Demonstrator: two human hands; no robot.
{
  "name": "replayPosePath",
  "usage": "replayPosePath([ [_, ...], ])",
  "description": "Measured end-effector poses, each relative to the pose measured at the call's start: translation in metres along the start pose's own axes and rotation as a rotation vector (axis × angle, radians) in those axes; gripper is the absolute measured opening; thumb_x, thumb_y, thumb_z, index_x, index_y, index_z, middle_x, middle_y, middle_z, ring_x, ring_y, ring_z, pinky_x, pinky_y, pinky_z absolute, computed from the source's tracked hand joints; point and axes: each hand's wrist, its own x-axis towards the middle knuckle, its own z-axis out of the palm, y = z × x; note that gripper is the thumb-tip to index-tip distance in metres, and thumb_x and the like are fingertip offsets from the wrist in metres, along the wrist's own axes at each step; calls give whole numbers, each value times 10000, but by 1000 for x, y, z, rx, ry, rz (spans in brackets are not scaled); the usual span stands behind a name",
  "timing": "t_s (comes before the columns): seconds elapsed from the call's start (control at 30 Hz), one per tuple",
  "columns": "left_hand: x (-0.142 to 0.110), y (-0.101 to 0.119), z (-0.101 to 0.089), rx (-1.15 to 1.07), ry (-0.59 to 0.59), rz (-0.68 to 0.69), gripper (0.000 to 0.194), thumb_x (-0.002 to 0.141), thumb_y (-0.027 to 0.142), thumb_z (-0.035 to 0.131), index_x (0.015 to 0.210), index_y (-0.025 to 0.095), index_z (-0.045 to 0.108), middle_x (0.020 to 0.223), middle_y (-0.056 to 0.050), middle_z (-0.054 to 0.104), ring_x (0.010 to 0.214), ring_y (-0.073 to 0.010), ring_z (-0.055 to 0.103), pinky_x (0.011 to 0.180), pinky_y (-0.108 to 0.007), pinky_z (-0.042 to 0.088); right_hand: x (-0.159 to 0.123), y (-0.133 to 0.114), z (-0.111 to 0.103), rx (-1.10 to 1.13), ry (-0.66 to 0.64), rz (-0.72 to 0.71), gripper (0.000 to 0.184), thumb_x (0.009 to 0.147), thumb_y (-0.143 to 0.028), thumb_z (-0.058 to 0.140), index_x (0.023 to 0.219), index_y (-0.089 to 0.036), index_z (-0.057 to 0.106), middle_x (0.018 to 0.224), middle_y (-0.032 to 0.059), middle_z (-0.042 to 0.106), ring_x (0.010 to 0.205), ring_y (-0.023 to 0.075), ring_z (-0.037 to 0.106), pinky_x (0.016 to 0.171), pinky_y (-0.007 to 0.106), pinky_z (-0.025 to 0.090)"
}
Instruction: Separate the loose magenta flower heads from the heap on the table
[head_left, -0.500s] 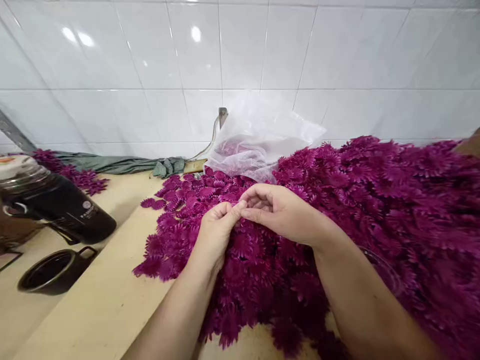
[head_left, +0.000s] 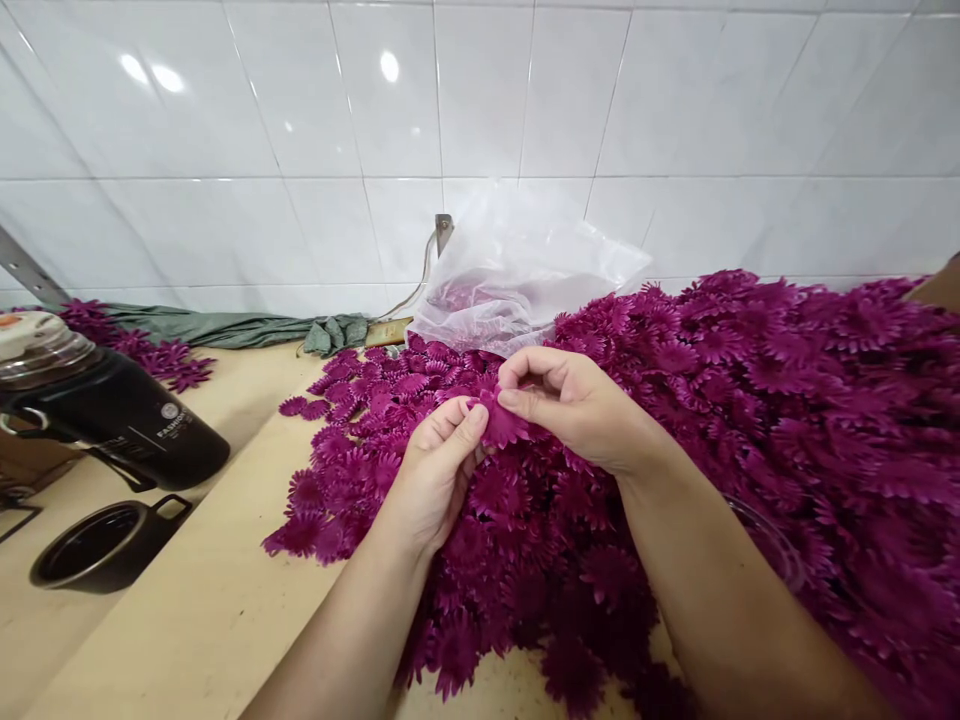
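Observation:
A magenta artificial flower head is pinched between my two hands, above the pile. My left hand holds its left edge between thumb and forefinger. At its right side, my right hand grips the upper edge with thumb and bent forefinger. Beneath and around both hands spreads a large heap of loose magenta flower heads. Smaller, flatter magenta flower pieces lie at the heap's left side. The undersides of my fingers are partly hidden.
Behind the hands a clear plastic bag leans toward the white tiled wall. A black flask and a dark mug stand on the left. A round clear rim shows by my right forearm. Green cloth lies along the wall.
The hands have drawn slightly apart, and the right one has moved a little up. A flower head now shows between the fingers, where none was clearly visible before.

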Motion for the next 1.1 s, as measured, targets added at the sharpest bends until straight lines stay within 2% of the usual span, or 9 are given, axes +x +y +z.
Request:
replayPosePath([
  [0.17, 2, 0, -2, -21, 55, 52, 296, 508, 298, 843, 619, 153, 610, 578, 49, 597, 548, -55, 533, 575, -171, 445, 3, -1, 8, -34, 223, -1, 140, 768, -103, 524, 655, -175, 487, 639, -19, 516, 570, 90, 465, 545, 240, 397],
  [0.33, 9, 5, -10, -45, 203, 134, 313, 481, 306, 845, 624, 161, 607, 594, 46, 607, 552, -64, 540, 533, -172, 430, 3, 10, -25, -189, 717, 41, 168, 773, -60, 520, 683, -197, 481, 675, 2, 553, 591, 120, 515, 562, 275, 420],
  [0.4, 11, 6, -11, -52, 244, 145, 326, 457, 280, 853, 631, 159, 606, 599, 50, 609, 551, -64, 540, 532, -175, 430, 1, 11, -37, -304, 794, 69, 159, 765, -78, 551, 679, -197, 490, 634, -7, 533, 549, 117, 487, 530, 274, 394],
  [0.5, 11, 2, -9, -10, 233, 88, 343, 440, 269, 862, 659, 152, 625, 618, 42, 628, 548, -66, 541, 543, -181, 435, -4, 1, -33, -504, 587, 168, 34, 757, -155, 605, 747, -171, 577, 706, 28, 596, 590, 138, 517, 555, 294, 409],
  [0.57, 9, -1, -8, 23, 190, 56, 336, 460, 289, 857, 671, 150, 636, 602, 37, 628, 541, -69, 537, 553, -186, 436, -6, -7, -20, -566, 388, 149, 73, 781, -223, 596, 816, -162, 618, 808, 51, 639, 674, 155, 555, 623, 309, 437],
  [0.67, 7, -3, -9, 51, 143, 68, 296, 508, 307, 840, 636, 149, 625, 561, 42, 602, 523, -64, 510, 560, -188, 429, -7, -12, -2, -482, 143, 54, 157, 819, -303, 554, 844, -165, 625, 833, 37, 659, 742, 149, 585, 694, 296, 457],
  [0.73, 7, -3, -11, 56, 147, 86, 293, 518, 304, 836, 596, 149, 600, 541, 52, 577, 515, -57, 490, 549, -179, 413, -6, -9, 6, -377, 46, 53, 171, 803, -325, 575, 853, -167, 615, 828, 27, 666, 758, 146, 602, 701, 283, 470],
  [0.97, 9, -3, -11, 68, 160, 82, 340, 546, 354, 815, 559, 146, 546, 516, 55, 534, 510, -59, 463, 538, -181, 380, -1, 5, 20, -179, -30, 91, 60, 734, -149, 603, 789, -158, 580, 754, 12, 652, 702, 130, 607, 674, 272, 497],
  [1.1, 8, -2, -8, 39, 155, 83, 327, 552, 396, 801, 639, 151, 603, 565, 40, 562, 543, -76, 480, 549, -197, 379, 2, 5, 23, -124, 65, 95, 76, 741, -105, 570, 706, -171, 583, 643, -16, 629, 611, 120, 585, 625, 266, 490],
])
